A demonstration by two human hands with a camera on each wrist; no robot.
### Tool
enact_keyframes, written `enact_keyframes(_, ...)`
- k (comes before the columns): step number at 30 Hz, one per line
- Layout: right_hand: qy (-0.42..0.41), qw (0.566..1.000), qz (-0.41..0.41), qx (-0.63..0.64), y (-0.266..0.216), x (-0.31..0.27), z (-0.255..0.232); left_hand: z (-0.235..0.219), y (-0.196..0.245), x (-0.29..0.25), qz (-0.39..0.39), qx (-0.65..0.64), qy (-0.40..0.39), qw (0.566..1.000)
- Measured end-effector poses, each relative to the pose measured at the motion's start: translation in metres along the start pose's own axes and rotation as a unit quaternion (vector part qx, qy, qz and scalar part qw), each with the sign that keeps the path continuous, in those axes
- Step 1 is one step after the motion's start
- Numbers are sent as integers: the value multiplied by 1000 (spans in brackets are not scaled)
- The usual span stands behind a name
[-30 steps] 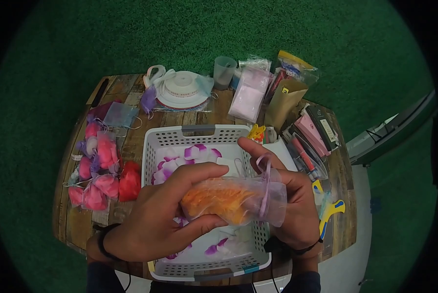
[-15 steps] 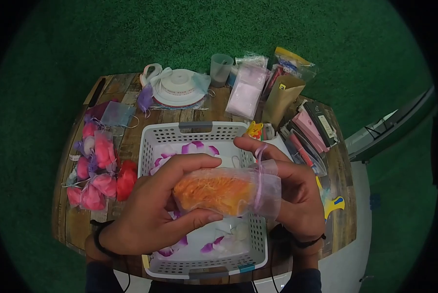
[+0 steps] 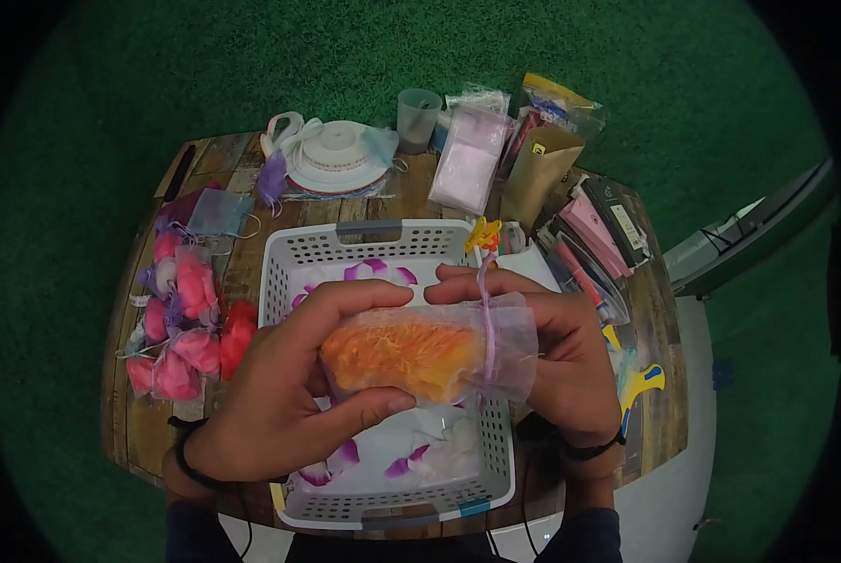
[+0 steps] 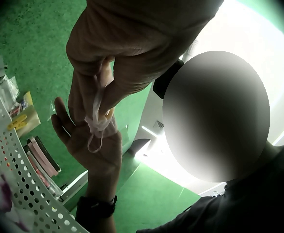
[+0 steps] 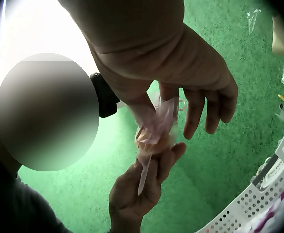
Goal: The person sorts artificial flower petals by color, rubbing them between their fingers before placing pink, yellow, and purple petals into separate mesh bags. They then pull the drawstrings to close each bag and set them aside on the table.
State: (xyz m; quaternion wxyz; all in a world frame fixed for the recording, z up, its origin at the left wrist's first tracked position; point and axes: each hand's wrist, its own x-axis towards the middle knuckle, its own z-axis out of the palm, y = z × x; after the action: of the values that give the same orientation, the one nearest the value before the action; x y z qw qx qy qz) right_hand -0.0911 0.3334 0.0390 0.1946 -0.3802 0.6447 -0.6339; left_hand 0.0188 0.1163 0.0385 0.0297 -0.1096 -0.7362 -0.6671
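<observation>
A sheer organza bag point(image 3: 397, 357) filled with orange, petal-like pieces lies sideways above a white perforated basket point(image 3: 500, 460). My left hand point(image 3: 275, 399) grips its filled body, thumb on the near side and index finger along the far side. At the bag's open end, my right hand point(image 3: 575, 371) pinches the sheer mouth, just right of the lilac drawstring ribbon point(image 3: 490, 347). The right wrist view shows the right thumb and index finger on the gathered pink fabric point(image 5: 164, 121), other fingers spread. White and purple petals point(image 3: 409, 460) lie in the basket.
Small bags of pink and red filling point(image 3: 181, 342) sit on the table's left. Behind the basket are a ribbon spool point(image 3: 336, 159), a cup point(image 3: 419, 120) and packs of lilac bags point(image 3: 472, 159). Boxes point(image 3: 618, 225) and a yellow-handled tool point(image 3: 644, 380) lie to the right.
The bag has shifted left and slightly up in the head view, with both hands still on it. My right index finger has moved closer to the left fingertips.
</observation>
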Motion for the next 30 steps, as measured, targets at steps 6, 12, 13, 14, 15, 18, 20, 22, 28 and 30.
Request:
enact_keyframes(6,62,996,-37,-53,8,1,1,0,6,-1,-50,8,-22,998)
enact_keyframes(12,141,986,-65,67,1,5,18,0,5,-1,-42,62,-55,996)
enact_keyframes(13,139,983,-68,99,-2,6,20,1,5,-1,-59,57,-67,994)
enact_keyframes(14,139,983,-67,100,-3,5,19,1,5,-1,-60,56,-67,994)
enact_keyframes(15,76,992,-44,89,-4,4,17,2,5,-1,-68,53,-76,993)
enact_keyframes(18,-33,997,-52,48,3,3,9,2,0,-1,-44,67,-84,993)
enact_keyframes(20,-87,987,3,136,6,1,6,2,-1,-2,-12,84,-81,993)
enact_keyframes(22,-49,985,37,159,1,-1,13,2,3,-1,-17,101,-86,991)
enact_keyframes(28,-22,979,93,178,1,-3,21,1,3,-5,-7,66,-63,996)
enact_keyframes(30,-56,980,90,169,3,-3,20,1,6,-4,-17,50,-68,996)
